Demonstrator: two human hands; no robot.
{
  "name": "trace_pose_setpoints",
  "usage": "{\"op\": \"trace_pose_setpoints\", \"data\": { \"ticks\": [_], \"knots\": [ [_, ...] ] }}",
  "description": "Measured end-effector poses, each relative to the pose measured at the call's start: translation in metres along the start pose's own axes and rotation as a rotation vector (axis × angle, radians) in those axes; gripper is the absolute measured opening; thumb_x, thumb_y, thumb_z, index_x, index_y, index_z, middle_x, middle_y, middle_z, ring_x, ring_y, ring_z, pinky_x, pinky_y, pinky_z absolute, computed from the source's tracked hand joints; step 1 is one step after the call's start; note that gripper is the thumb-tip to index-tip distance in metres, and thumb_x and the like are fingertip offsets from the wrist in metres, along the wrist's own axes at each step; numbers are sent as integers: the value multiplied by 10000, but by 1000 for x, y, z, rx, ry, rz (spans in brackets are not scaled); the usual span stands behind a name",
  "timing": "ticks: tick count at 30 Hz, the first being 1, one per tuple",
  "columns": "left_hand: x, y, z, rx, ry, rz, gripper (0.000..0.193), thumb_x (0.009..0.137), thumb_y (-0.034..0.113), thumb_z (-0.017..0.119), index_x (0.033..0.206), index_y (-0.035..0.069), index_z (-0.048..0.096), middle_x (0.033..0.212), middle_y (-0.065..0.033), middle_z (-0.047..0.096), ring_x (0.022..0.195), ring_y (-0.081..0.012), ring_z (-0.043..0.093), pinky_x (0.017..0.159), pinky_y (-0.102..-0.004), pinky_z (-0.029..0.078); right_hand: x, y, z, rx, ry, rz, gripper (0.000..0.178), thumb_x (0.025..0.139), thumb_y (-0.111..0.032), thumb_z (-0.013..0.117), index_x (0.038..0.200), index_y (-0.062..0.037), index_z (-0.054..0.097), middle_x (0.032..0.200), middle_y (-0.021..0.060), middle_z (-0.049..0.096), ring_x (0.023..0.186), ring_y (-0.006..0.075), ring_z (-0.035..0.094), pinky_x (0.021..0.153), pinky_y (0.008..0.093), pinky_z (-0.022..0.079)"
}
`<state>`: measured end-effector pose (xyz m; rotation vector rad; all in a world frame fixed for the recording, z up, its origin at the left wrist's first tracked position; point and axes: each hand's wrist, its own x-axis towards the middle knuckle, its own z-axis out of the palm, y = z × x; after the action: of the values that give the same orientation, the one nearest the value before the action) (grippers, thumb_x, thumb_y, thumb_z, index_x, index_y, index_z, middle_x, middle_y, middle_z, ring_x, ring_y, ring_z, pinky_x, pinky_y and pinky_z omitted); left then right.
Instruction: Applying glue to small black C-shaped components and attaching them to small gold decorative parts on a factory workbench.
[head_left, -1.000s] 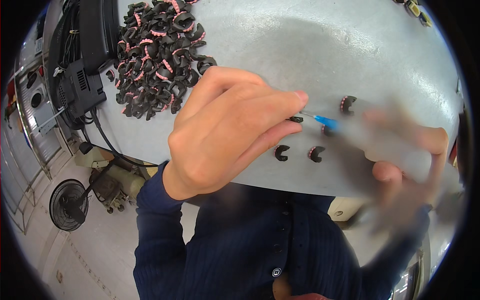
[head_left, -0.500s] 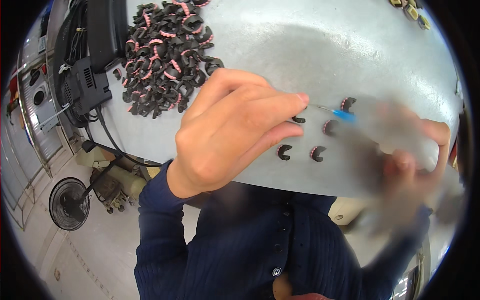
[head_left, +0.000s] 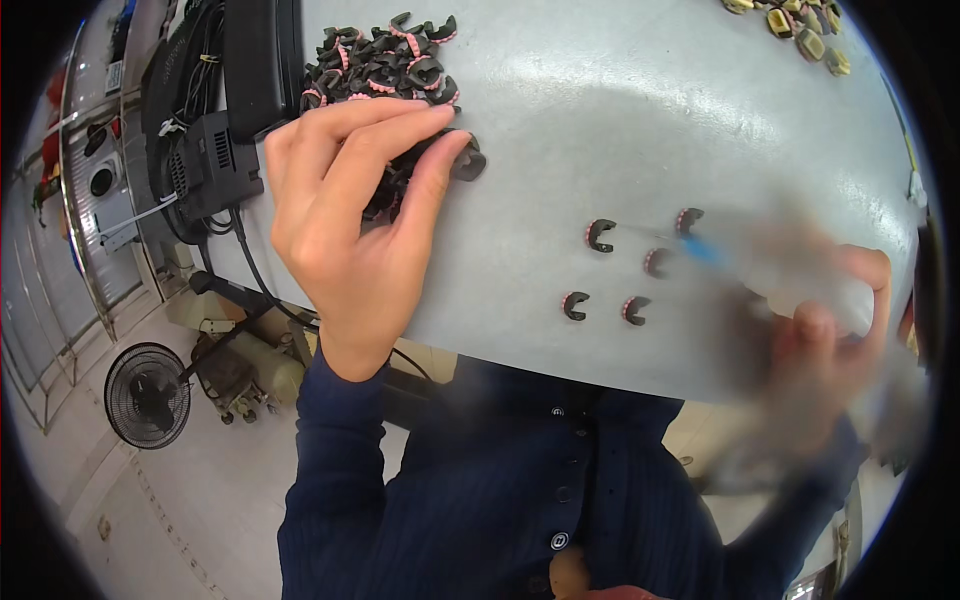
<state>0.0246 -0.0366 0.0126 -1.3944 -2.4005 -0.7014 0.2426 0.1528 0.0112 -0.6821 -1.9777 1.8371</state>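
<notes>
Since earlier, my left hand has moved to the dark, pink-edged heap, thumb and fingers slightly parted; any grip, I cannot tell. My right hand holds a blurred blue-tipped applicator near five pieces, spaced apart on the table, seemingly for separate access.

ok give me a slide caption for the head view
Left hand at a pile of dark, pink-edged pieces; right hand holding a blue-tipped tool near five separate pieces.
</notes>
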Motion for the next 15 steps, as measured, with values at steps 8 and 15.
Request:
{"op": "trace_pose_setpoints", "data": {
  "ticks": [8, 15],
  "knots": [
    [18, -2, -7, -61, -183, 37, 197, 692, 3, 751, 865, 96, 741, 878, -8, 667, 824, -189, 547, 667, -284, 451, -5, -13, -3, 2, 43, 265, 459, 853, -259, 700, 1137, -29, 423, 1067, 155, 596, 966, 210, 593, 881, 313, 481],
    [34, -10, -9, -53, -280, 189, 210, 679, -18, 734, 856, 96, 732, 856, -13, 670, 816, -203, 570, 654, -283, 484, -3, -9, 0, 84, 27, 151, 417, 879, -258, 670, 1126, -33, 421, 1068, 183, 608, 905, 144, 604, 697, 201, 486]
  ]
}}
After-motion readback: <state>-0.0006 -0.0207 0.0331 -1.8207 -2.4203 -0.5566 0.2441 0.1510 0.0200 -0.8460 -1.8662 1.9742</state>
